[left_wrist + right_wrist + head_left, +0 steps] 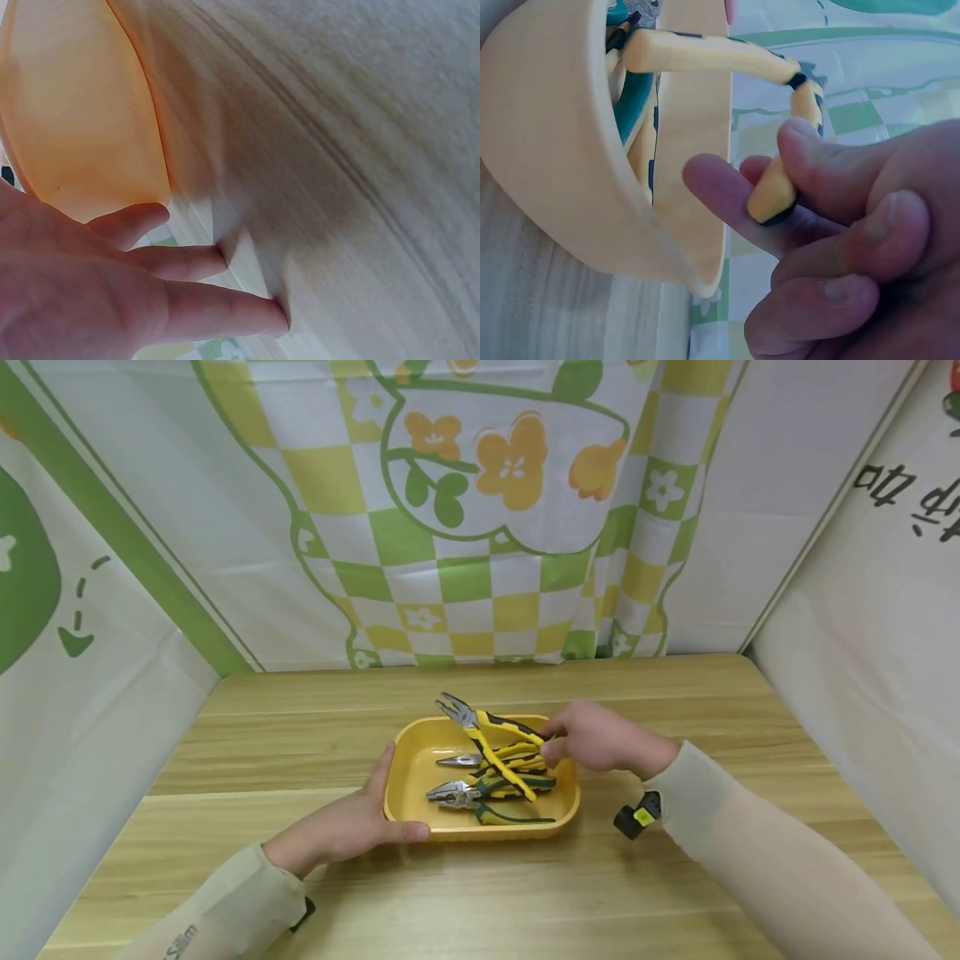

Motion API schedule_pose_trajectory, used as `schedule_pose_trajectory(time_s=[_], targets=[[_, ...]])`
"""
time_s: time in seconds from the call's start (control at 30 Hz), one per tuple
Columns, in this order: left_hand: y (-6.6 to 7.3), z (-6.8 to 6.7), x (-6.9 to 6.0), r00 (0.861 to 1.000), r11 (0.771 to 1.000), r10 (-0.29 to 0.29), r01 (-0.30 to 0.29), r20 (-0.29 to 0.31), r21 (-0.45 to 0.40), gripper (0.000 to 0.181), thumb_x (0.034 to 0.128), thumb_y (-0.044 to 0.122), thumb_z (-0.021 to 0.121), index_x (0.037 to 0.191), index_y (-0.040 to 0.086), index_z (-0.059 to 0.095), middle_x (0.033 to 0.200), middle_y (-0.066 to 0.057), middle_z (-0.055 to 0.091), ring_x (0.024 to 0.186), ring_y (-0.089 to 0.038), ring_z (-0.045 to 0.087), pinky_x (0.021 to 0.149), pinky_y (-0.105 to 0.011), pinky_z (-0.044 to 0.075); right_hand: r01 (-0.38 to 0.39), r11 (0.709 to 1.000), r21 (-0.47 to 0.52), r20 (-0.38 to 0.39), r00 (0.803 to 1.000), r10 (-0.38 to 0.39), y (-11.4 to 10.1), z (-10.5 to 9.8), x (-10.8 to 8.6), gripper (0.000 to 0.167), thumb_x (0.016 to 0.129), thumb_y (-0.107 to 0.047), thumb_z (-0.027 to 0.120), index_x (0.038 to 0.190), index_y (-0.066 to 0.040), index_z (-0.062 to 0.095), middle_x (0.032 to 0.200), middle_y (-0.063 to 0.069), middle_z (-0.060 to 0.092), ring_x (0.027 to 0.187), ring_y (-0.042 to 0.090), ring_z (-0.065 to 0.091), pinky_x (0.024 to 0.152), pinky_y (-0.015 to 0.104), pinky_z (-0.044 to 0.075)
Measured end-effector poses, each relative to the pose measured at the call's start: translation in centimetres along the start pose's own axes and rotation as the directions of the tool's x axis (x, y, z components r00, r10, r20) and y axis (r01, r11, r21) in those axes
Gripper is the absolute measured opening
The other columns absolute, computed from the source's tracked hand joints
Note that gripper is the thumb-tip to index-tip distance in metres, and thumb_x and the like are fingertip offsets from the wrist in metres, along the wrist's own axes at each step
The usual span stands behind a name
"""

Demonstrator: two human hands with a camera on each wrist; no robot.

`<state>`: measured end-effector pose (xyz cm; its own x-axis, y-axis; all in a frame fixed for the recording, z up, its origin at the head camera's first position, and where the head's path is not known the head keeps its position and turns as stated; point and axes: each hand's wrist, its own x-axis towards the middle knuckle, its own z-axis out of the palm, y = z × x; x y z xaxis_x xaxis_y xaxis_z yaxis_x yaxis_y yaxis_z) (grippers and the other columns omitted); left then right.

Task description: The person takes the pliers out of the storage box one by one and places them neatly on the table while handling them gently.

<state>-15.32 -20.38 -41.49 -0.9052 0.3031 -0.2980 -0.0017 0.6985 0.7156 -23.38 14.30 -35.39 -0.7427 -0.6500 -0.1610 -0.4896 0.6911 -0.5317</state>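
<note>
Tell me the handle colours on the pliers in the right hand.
The handles are yellow with black patches; the head view shows them best.

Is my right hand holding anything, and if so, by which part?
Yes: the right hand pinches the topmost metal pliers with yellow-and-black handles, near the end of one handle.

A pale wood-grain tabletop [285, 727] runs back to a creased cloth [480, 581], checked in green, yellow and white, with orange flowers [517, 460] in a white, green-edged patch. The left wall [112, 735] is white, with a broad green band [135, 543] and a dashed arrow [76, 610] pointing down. The right wall [847, 652] is white too; its dark marks [888, 485], partly cut off, seem to be writing. The light is soft
</note>
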Motion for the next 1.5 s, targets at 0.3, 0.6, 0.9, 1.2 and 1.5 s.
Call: schedule_pose_trajectory(time_s=[0.3, 0.6, 0.9, 1.2, 1.5], targets=[[0.0, -0.1, 0.0, 1.000, 1.000, 0.003, -0.003, 0.002, 0.007, 0.135, 0.0781, 0.055, 0.080, 0.156, 0.012, -0.021, 0.152, -0.037, 0.025, 0.123, -0.036, 0.048, 0.108, -0.055, 0.031, -0.173, 0.952, 0.254, -0.131, 0.969, 0.211, 1.7, -0.7, -1.0, 0.028, 0.102, -0.022, 0.059, 0.120, -0.004, 0.072, 0.089, -0.004, 0.073, 0.107, 0.026, 0.061, 0.090, 0.048, 0.043], [0.1, -0.3, -0.2, 1.000, 1.000, 0.007, -0.007, 0.008, 0.004, 0.136, 0.0784, 0.055, 0.080, 0.155, 0.011, -0.023, 0.152, -0.038, 0.024, 0.123, -0.037, 0.048, 0.107, -0.056, 0.032, -0.283, 0.862, 0.422, -0.166, 0.910, 0.380, 4.8, -1.9, -2.8, 0.033, 0.105, -0.025, 0.054, 0.127, -0.002, 0.065, 0.097, 0.003, 0.073, 0.048, 0.014, 0.030, 0.047, 0.027, 0.030], [0.1, -0.1, -0.2, 1.000, 1.000, -0.006, 0.006, 0.005, -0.003, 0.137, 0.0766, 0.057, 0.081, 0.156, 0.012, -0.022, 0.152, -0.038, 0.022, 0.126, -0.039, 0.045, 0.108, -0.057, 0.030, -0.310, 0.825, 0.474, -0.164, 0.889, 0.428, 8.2, -2.3, -5.4, 0.033, 0.105, -0.019, 0.053, 0.125, 0.006, 0.063, 0.098, 0.014, 0.072, 0.044, 0.008, 0.027, 0.042, 0.025, 0.027], [0.2, -0.1, -0.2, 1.000, 1.000, 0.003, -0.003, 0.004, 0.004, 0.136, 0.0773, 0.056, 0.081, 0.156, 0.011, -0.021, 0.152, -0.038, 0.022, 0.124, -0.038, 0.048, 0.107, -0.056, 0.031, -0.397, 0.818, 0.417, -0.145, 0.859, 0.491, 10.2, -1.4, -7.5, 0.031, 0.104, -0.023, 0.056, 0.112, 0.003, 0.072, 0.086, 0.010, 0.071, 0.044, 0.008, 0.027, 0.042, 0.026, 0.028], [0.3, -0.2, -0.3, 1.000, 1.000, 0.029, -0.029, 0.011, -0.009, 0.135, 0.0793, 0.053, 0.080, 0.155, 0.008, -0.022, 0.154, -0.038, 0.018, 0.129, -0.042, 0.043, 0.109, -0.056, 0.029, -0.445, 0.801, 0.400, -0.110, 0.845, 0.524, 10.9, -0.3, -8.8, 0.030, 0.103, -0.026, 0.057, 0.097, -0.005, 0.076, 0.104, 0.011, 0.067, 0.044, 0.009, 0.030, 0.041, 0.026, 0.029]])
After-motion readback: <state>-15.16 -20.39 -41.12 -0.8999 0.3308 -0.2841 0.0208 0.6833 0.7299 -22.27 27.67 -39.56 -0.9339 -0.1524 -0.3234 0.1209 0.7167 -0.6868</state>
